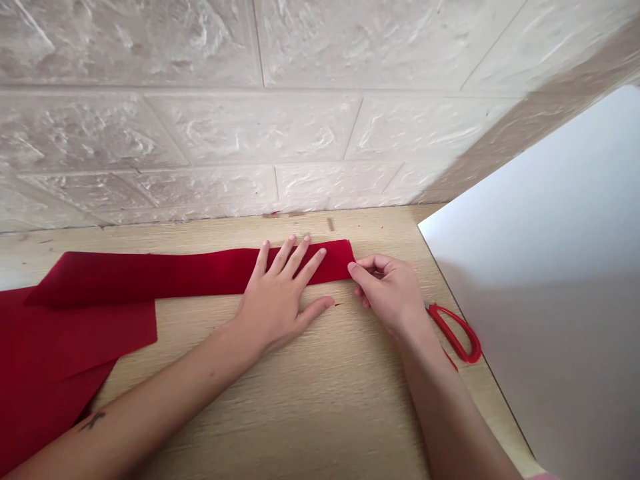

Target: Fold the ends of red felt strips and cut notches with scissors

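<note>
Lying across the middle of the frame, a red strip (pixel 200 273) of cloth is held flat by the left hand (pixel 280 293), which is placed palm down near the strip's right end; its four fingers are spread apart and pointed toward the top of the frame, with gaps of red seen between them, and the upper edge of the strip is reached by some of the tips; its thumb is stretched out to the right, beyond the strip's lower edge, and is set close to a tiny red scrap (pixel 337 305); by the right hand (pixel 390 290), just right of centre, the right end of the strip is pinched low down between thumb and index finger, whose tips are brought together on the cloth; the other fingers are curled in below and partly hidden, so whether they are touching the strip cannot be told; at the left of the frame, a larger red cloth (pixel 75 360) is overlapped by the strip's slanted left end; scissors (pixel 470 340) with red handles are seen beside the right wrist, their blades mostly hidden behind it; everything is laid on a pale wooden table (pixel 300 413), bordered by a white brick-patterned wall (pixel 300 127) above and a white panel (pixel 560 267) at the right.
</note>
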Demonstrator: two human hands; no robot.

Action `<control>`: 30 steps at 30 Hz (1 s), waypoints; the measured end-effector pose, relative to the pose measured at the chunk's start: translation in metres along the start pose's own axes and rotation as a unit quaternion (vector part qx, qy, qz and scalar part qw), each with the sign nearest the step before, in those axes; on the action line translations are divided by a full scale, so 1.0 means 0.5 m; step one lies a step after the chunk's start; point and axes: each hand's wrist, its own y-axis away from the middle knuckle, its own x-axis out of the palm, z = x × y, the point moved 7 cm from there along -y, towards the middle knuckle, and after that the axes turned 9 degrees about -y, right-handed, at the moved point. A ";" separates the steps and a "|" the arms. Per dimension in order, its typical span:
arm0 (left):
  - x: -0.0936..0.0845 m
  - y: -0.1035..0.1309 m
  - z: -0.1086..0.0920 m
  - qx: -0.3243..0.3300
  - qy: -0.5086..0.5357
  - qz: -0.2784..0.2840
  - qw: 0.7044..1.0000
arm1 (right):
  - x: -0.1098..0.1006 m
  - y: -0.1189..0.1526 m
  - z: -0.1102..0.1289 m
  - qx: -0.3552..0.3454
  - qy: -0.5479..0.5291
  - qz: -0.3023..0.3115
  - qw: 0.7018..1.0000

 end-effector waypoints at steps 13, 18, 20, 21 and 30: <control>0.006 -0.003 -0.003 0.004 0.023 0.028 0.999 | 0.006 -0.002 0.002 0.000 0.124 -0.023 0.992; 0.007 -0.004 -0.002 0.005 0.028 0.021 0.999 | 0.002 -0.005 0.010 -0.051 0.205 -0.037 0.977; 0.006 -0.003 -0.001 0.004 0.031 0.016 0.999 | -0.007 0.002 0.021 -0.089 0.266 -0.057 0.958; 0.006 -0.002 -0.001 0.004 0.033 0.014 0.999 | -0.013 0.008 0.027 -0.101 0.290 -0.069 0.949; 0.008 -0.006 0.001 0.013 0.052 0.041 0.998 | 0.095 0.105 0.110 -0.467 0.386 0.002 0.796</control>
